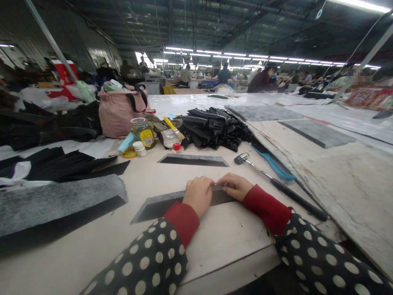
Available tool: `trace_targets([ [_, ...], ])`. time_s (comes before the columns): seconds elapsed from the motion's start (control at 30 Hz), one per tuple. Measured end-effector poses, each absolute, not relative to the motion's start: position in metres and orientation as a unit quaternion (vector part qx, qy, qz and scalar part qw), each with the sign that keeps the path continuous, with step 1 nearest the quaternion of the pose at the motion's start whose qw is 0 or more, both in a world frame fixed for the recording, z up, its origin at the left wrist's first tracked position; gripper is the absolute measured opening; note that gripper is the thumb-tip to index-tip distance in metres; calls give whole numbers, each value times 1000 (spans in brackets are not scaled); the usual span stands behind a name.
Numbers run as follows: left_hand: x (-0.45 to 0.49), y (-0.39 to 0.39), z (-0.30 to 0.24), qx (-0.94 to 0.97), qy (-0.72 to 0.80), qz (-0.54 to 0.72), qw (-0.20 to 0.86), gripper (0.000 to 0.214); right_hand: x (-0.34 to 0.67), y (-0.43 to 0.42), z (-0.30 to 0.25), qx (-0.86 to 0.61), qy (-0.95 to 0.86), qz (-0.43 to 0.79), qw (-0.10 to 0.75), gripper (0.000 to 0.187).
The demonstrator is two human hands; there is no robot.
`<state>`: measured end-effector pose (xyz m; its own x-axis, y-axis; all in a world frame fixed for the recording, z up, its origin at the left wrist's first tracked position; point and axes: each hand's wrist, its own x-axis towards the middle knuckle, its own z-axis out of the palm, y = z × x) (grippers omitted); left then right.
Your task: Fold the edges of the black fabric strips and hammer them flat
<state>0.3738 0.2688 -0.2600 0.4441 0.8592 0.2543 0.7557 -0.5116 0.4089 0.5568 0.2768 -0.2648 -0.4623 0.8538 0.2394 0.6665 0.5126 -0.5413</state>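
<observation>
At the near edge of the cream worktable (227,233), my left hand (199,196) and my right hand (235,186) lie close together on a grey-backed black strip (161,209), their fingertips almost meeting along its far edge; whether they pinch it, I cannot tell. To the right, a long-handled mallet (270,177) lies beside a blue-handled tool (273,166). Farther away sit a second strip (193,160) and a heap of black pieces (211,127), with a yellow-handled brush (173,128), a jar (143,133) and a pink bag (121,112) to the far left. A wide grey sheet (58,205) lies to my left.
</observation>
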Motion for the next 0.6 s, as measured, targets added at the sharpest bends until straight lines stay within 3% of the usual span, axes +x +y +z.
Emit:
trace_targets([
  [0.43,369,273,-253,900,406,149,53,17,558,275,-265,-415,-870,134,232,25],
  [0.6,367,273,-247,937,338,84,-7,20,548,266,-260,-427,-895,21,128,27],
])
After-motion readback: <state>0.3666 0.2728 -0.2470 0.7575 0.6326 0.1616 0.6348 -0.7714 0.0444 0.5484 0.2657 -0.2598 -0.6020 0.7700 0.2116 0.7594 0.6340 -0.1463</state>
